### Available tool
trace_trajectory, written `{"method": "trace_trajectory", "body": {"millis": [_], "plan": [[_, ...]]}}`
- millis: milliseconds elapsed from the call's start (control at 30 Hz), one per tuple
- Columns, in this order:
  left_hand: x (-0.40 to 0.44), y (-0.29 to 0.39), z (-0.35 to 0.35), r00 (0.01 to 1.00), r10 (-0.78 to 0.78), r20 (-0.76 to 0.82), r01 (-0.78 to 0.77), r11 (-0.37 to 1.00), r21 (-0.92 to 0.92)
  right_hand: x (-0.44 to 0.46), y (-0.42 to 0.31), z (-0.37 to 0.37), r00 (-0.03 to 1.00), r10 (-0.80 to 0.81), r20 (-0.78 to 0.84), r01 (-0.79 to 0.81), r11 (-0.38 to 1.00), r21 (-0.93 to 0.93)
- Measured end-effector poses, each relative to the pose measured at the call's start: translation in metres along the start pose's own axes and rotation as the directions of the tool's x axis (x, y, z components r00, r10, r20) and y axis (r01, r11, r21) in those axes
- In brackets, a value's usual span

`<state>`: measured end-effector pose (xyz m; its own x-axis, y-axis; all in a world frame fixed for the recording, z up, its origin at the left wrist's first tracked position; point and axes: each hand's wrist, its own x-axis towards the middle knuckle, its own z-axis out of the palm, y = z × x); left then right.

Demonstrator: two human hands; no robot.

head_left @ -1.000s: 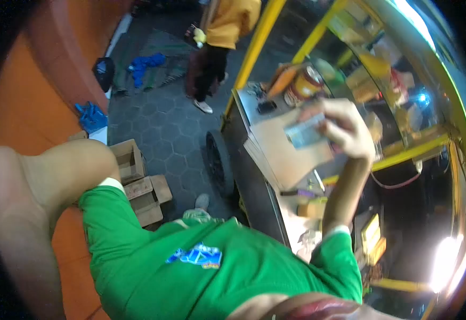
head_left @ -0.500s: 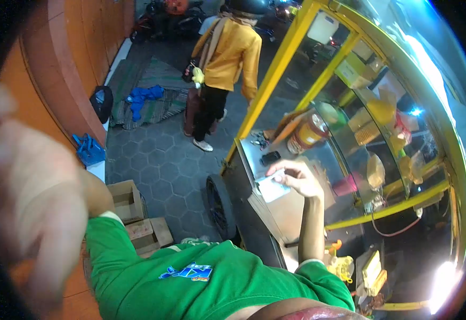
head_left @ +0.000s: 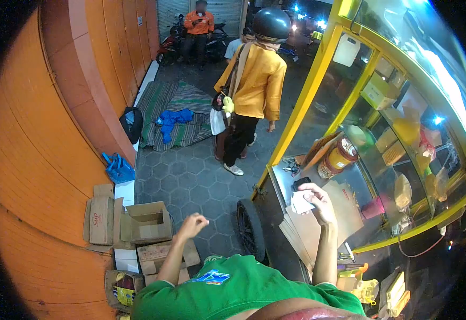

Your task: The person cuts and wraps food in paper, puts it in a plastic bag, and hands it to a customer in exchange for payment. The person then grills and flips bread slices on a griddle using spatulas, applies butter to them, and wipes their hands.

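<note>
A wheeled, yellow-framed glass cart (head_left: 300,109) on hexagonal paving (head_left: 182,173), with motorbikes (head_left: 167,52) parked beyond, marks a street vendor's pitch.

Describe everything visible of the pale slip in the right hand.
The pale slip looks thin and papery, whitish and perhaps folded; any print is too small to read. The right hand grips it at one side between thumb and fingers. It appears over the counter, near the brown sheets. Only that hand visibly touches it.
</note>
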<state>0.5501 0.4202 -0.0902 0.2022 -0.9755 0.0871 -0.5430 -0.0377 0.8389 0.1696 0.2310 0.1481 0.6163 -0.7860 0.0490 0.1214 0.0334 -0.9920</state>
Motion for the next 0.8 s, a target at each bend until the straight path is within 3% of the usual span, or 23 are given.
{"method": "trace_trajectory", "body": {"millis": [67,133,300,367,400,433,467,500,533,567,600,633,700,800], "plan": [[-0.02,-0.034,0.021,0.998,0.013,0.055,-0.014,1.0,0.017,0.004,0.005,0.0,1.0,-0.004,-0.014,0.004,1.0,-0.002],[-0.04,-0.06,0.042,0.93,-0.342,0.132,0.336,0.94,0.063,0.009,0.007,0.004,0.998,-0.041,-0.046,0.042,0.999,0.013],[-0.106,-0.146,0.086,0.869,-0.363,0.336,0.373,0.927,0.034,0.015,0.025,0.007,0.992,-0.061,-0.114,0.062,0.998,0.01],[-0.136,-0.16,0.094,0.792,-0.46,0.402,0.505,0.863,-0.008,0.013,0.029,0.008,0.991,-0.042,-0.127,0.044,0.999,0.014],[-0.159,-0.229,0.12,0.928,-0.131,0.349,0.05,0.972,0.232,0.011,0.031,0.009,0.992,-0.032,-0.123,0.034,0.999,0.01],[-0.168,-0.216,0.122,0.833,-0.204,0.514,0.325,0.933,-0.157,0.01,0.033,0.01,0.99,-0.025,-0.137,0.027,1.0,0.014],[-0.175,-0.202,0.12,0.697,-0.272,0.664,0.697,0.477,-0.536,0.008,0.037,0.01,0.988,-0.017,-0.152,0.02,1.0,0.019],[-0.184,-0.2,0.119,0.536,-0.325,0.779,0.827,0.019,-0.562,0.006,0.039,0.009,0.986,-0.011,-0.166,0.015,1.0,0.022],[-0.193,-0.197,0.118,0.613,-0.436,0.659,0.781,0.458,-0.424,0.003,0.04,0.009,0.987,-0.005,-0.164,0.012,0.999,0.045],[-0.203,-0.191,0.115,0.672,-0.535,0.512,0.573,0.813,0.098,0.001,0.044,0.007,0.986,-0.001,-0.169,0.008,0.999,0.044],[-0.215,-0.189,0.114,0.706,-0.614,0.353,0.396,0.755,0.522,-0.002,0.052,0.005,0.986,0.019,-0.168,-0.005,0.997,0.083],[-0.221,-0.19,0.117,0.702,-0.615,0.359,0.396,0.756,0.522,-0.004,0.058,0.003,0.986,0.037,-0.165,-0.017,0.993,0.121],[-0.229,-0.198,0.123,0.534,-0.828,0.168,0.812,0.558,0.168,-0.007,0.068,0.003,0.985,0.059,-0.164,-0.041,0.992,0.117],[-0.222,-0.225,0.136,0.564,-0.79,0.241,0.778,0.606,0.163,-0.011,0.079,0.006,0.986,0.081,-0.148,-0.064,0.991,0.116]]}}
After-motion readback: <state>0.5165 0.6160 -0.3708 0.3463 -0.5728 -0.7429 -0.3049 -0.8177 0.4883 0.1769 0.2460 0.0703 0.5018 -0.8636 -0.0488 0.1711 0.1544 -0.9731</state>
